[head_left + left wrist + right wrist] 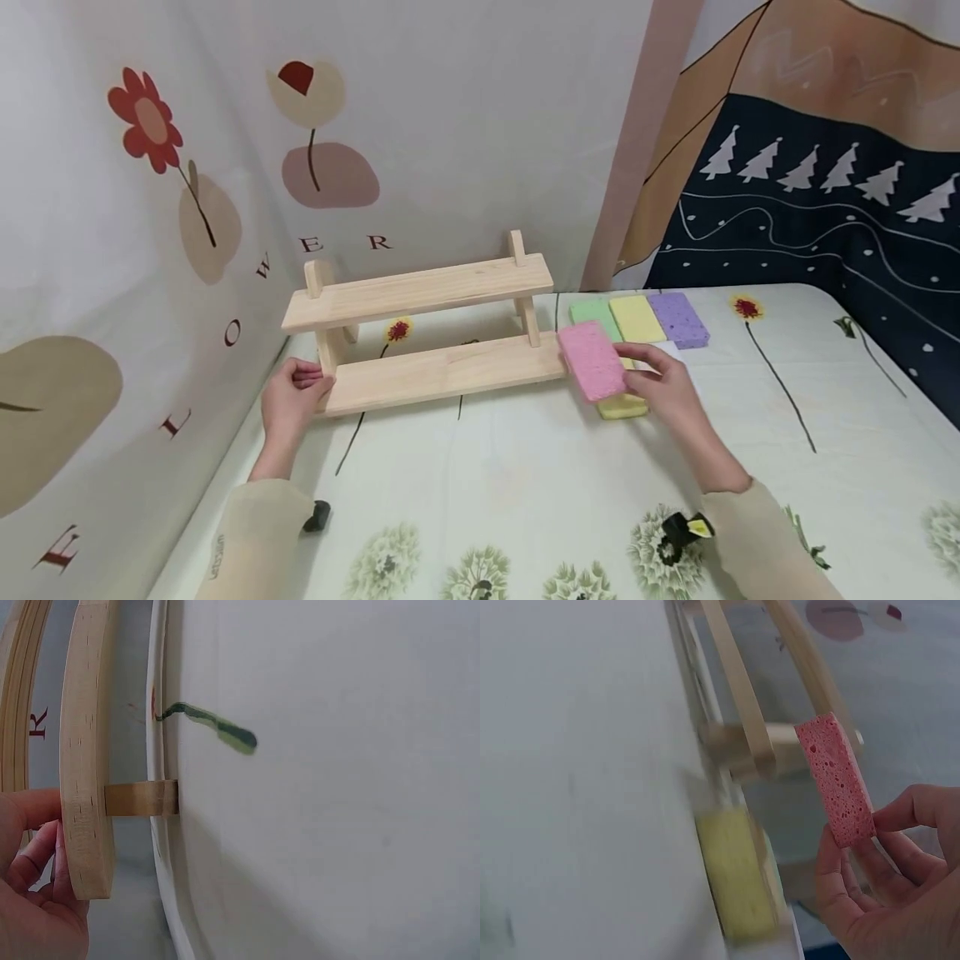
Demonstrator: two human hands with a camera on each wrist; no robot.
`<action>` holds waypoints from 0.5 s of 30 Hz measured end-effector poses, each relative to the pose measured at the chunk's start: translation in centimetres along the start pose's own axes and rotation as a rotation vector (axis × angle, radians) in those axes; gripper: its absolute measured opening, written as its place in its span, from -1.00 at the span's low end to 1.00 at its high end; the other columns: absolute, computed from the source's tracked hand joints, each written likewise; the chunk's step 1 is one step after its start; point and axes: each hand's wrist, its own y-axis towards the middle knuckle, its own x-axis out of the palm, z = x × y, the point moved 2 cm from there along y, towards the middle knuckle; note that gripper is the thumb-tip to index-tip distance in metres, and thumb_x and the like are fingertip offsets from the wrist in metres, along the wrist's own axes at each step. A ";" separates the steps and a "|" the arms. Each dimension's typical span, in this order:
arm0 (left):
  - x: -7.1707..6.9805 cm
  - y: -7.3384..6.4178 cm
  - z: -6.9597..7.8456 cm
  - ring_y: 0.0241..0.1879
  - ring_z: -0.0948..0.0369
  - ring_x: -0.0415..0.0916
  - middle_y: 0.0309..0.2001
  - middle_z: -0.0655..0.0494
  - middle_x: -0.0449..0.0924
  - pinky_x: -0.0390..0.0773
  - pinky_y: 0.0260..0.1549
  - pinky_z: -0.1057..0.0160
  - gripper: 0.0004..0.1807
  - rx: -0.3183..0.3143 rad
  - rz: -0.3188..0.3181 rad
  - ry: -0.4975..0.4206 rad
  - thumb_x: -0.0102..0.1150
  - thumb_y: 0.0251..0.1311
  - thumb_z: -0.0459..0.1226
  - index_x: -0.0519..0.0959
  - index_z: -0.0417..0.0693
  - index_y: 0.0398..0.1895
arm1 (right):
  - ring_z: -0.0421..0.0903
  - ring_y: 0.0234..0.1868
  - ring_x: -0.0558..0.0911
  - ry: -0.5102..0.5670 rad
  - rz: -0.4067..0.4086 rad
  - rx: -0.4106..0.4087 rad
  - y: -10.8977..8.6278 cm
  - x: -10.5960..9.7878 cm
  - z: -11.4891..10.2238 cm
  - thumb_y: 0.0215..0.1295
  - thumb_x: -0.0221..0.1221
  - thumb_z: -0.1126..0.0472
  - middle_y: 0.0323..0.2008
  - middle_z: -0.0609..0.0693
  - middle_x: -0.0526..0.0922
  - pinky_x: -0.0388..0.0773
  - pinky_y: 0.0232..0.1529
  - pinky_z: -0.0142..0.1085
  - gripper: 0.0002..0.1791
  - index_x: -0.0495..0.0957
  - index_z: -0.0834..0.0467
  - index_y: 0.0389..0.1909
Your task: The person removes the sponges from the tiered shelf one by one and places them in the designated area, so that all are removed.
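My right hand pinches a pink sponge by its right edge, thumb on one side and fingers on the other. In the right wrist view the sponge is raised above the table, near the right end of a two-tier wooden shelf. My left hand grips the left end of the shelf's lower board. The left wrist view has that board up close, with fingers at its end. Behind and under the pink sponge, a yellow sponge is partly hidden.
Beyond the right hand lie a green sponge, a yellow sponge and a purple sponge. A white item sits partly behind the right fingers. Printed cloth hangs behind the shelf and along the left side.
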 end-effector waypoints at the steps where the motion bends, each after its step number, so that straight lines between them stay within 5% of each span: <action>1: 0.0 -0.1 0.0 -0.33 0.37 0.46 -0.10 -0.15 0.66 0.36 -0.39 0.54 -0.71 -0.002 -0.003 -0.002 0.33 0.23 -0.27 0.55 -0.19 -0.05 | -0.54 -0.17 0.56 -0.008 0.013 -0.001 -0.2 -0.9 0.2 0.40 0.02 0.37 0.38 0.28 0.36 0.58 -0.12 -0.57 -0.49 0.35 0.28 0.37; 4: 0.0 -0.2 0.1 -0.32 0.36 0.46 -0.10 -0.14 0.65 0.36 -0.39 0.54 -0.72 -0.009 -0.008 0.000 0.32 0.24 -0.26 0.54 -0.19 -0.05 | -0.60 -0.19 0.54 -0.035 0.069 -0.004 -0.6 -3.5 0.9 0.41 0.03 0.35 0.34 0.22 0.40 0.58 -0.13 -0.58 -0.48 0.33 0.32 0.37; 7: 0.0 -0.3 0.2 -0.32 0.36 0.45 -0.09 -0.15 0.65 0.35 -0.37 0.52 -0.72 -0.012 -0.006 0.010 0.31 0.25 -0.26 0.54 -0.19 -0.05 | -0.62 -0.19 0.54 -0.063 0.134 -0.005 -0.8 -6.0 1.7 0.42 0.07 0.31 0.12 -0.12 0.53 0.59 -0.17 -0.58 -0.49 0.34 0.32 0.36; 11: 0.1 -0.3 0.2 -0.31 0.33 0.47 -0.09 -0.16 0.65 0.36 -0.38 0.53 -0.72 -0.011 -0.006 0.005 0.31 0.24 -0.27 0.54 -0.19 -0.05 | -0.62 -0.21 0.52 -0.110 0.206 0.030 -1.0 -9.1 2.8 0.46 0.07 0.24 -0.10 -0.48 0.43 0.58 -0.22 -0.61 -0.51 0.37 0.23 0.37; 15: 0.1 -0.3 0.2 -0.29 0.29 0.49 -0.10 -0.16 0.66 0.35 -0.41 0.55 -0.72 -0.009 -0.006 -0.004 0.32 0.23 -0.28 0.55 -0.20 -0.05 | -0.56 -0.19 0.48 -0.141 0.249 0.100 -1.0 -11.5 4.1 0.48 0.03 0.18 -0.05 -0.42 0.44 0.56 -0.23 -0.64 -0.50 0.36 0.13 0.41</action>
